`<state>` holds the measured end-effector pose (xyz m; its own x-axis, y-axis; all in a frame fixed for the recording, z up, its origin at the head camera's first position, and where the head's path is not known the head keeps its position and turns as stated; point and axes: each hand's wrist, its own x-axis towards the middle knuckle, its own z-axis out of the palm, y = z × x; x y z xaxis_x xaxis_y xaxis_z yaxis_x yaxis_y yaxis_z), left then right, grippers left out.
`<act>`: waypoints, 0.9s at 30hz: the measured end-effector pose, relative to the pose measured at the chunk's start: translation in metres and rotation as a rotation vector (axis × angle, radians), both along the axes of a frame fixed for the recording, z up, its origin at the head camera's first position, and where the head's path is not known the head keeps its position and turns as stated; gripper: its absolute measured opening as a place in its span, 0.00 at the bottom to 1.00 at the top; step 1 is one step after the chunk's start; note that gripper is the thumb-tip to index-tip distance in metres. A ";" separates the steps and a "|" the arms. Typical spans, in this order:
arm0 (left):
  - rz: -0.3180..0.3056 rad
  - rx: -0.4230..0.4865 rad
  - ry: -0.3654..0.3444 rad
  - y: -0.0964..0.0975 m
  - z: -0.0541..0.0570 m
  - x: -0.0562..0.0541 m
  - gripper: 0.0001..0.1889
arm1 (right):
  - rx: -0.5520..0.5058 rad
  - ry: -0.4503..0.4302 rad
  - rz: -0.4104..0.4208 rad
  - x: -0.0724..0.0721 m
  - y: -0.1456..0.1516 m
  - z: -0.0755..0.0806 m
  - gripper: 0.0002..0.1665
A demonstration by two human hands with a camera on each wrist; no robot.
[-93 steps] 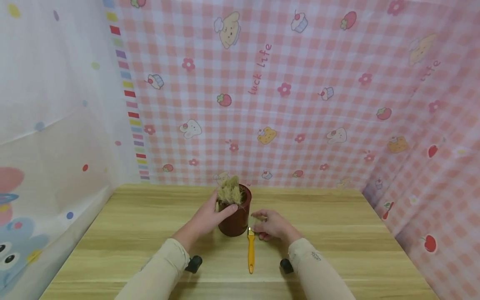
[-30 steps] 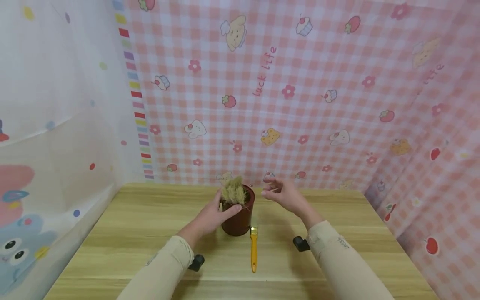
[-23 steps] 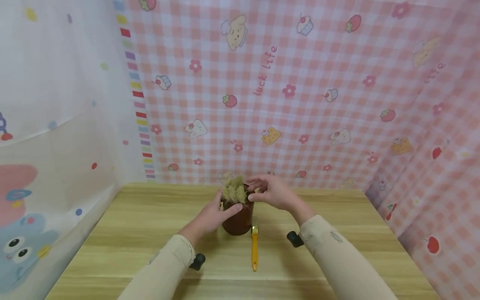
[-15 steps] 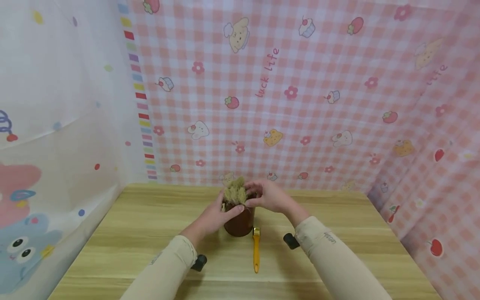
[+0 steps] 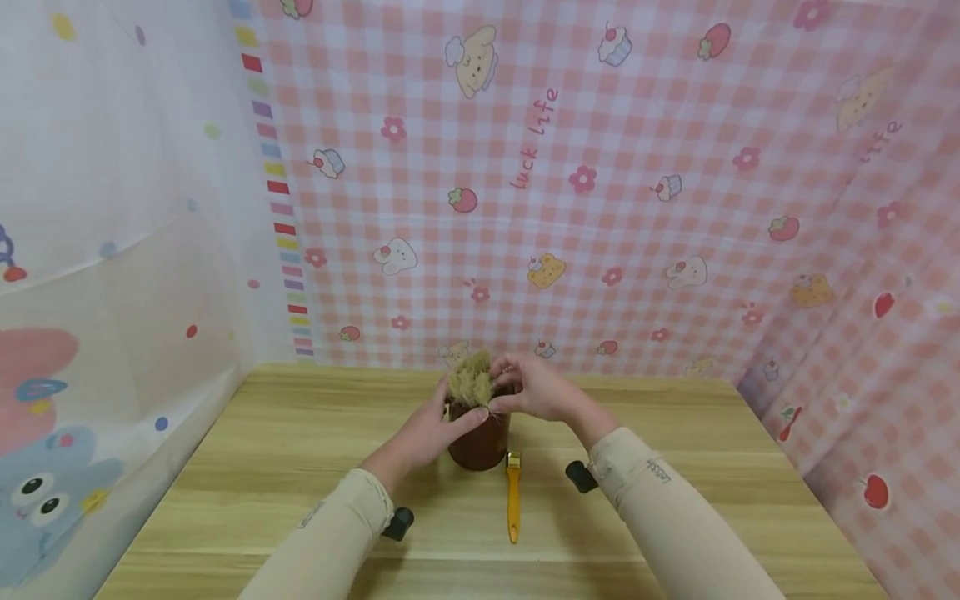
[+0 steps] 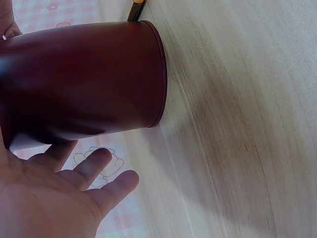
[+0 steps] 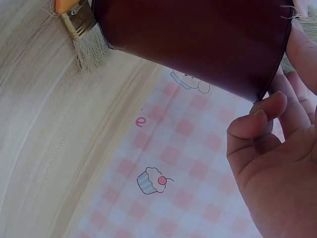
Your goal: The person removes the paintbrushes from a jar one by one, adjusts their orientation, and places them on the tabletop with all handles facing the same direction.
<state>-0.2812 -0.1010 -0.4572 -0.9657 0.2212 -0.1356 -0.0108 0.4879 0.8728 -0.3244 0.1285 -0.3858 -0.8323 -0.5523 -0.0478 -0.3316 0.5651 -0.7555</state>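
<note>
A dark reddish-brown cylindrical pot stands upright on the table, a pale yellow-green tuft of fibre rising from its mouth. My left hand grips the pot's upper left side, thumb over the front rim; in the left wrist view, several fingers of the left hand extend beside the wall. At the right rim, my right hand has its thumb and fingers curled about the tuft's edge; the exact contact is partly hidden. A flat brush with an orange handle lies before the pot, its pale bristles close to the base.
The wooden table reaches back to a pink checked cloth. A white patterned cloth hangs on the left. Black devices sit by both cuffs.
My right hand was low beside the brush, then lifted right of the pot with fingers apart, and has come left onto the tuft at the rim. The left hand keeps its grip.
</note>
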 end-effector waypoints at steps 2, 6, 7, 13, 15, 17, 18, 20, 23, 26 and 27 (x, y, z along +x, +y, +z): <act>0.001 0.001 -0.006 0.000 0.000 -0.001 0.67 | -0.002 0.002 0.000 0.000 0.000 0.000 0.23; -0.005 0.002 -0.002 -0.001 0.000 -0.001 0.66 | -0.011 0.010 -0.008 -0.001 -0.001 -0.002 0.23; -0.007 0.005 -0.001 -0.001 0.000 0.000 0.66 | -0.013 0.014 -0.011 -0.001 -0.001 -0.002 0.22; -0.016 0.014 0.005 -0.001 0.000 0.000 0.66 | -0.027 0.072 -0.002 -0.002 0.000 -0.007 0.21; -0.015 0.008 -0.001 -0.001 0.000 0.000 0.67 | -0.028 0.091 -0.001 -0.001 0.000 -0.008 0.21; -0.012 0.000 -0.005 -0.001 0.000 0.000 0.68 | -0.025 0.114 -0.002 -0.001 -0.001 -0.009 0.21; -0.009 0.001 -0.009 -0.001 0.000 0.000 0.68 | -0.022 0.127 0.000 0.000 -0.001 -0.009 0.21; -0.008 0.003 -0.009 -0.001 0.001 0.000 0.67 | -0.024 0.145 0.010 0.001 -0.002 -0.009 0.22; -0.010 0.007 -0.003 -0.001 0.001 -0.001 0.67 | -0.029 0.160 0.020 0.002 -0.004 -0.009 0.22; -0.016 0.015 0.006 -0.001 0.000 0.000 0.65 | -0.055 0.137 0.006 0.005 -0.005 -0.008 0.22; -0.017 0.015 0.009 -0.001 0.000 0.000 0.65 | -0.071 0.126 -0.008 0.005 -0.005 -0.008 0.22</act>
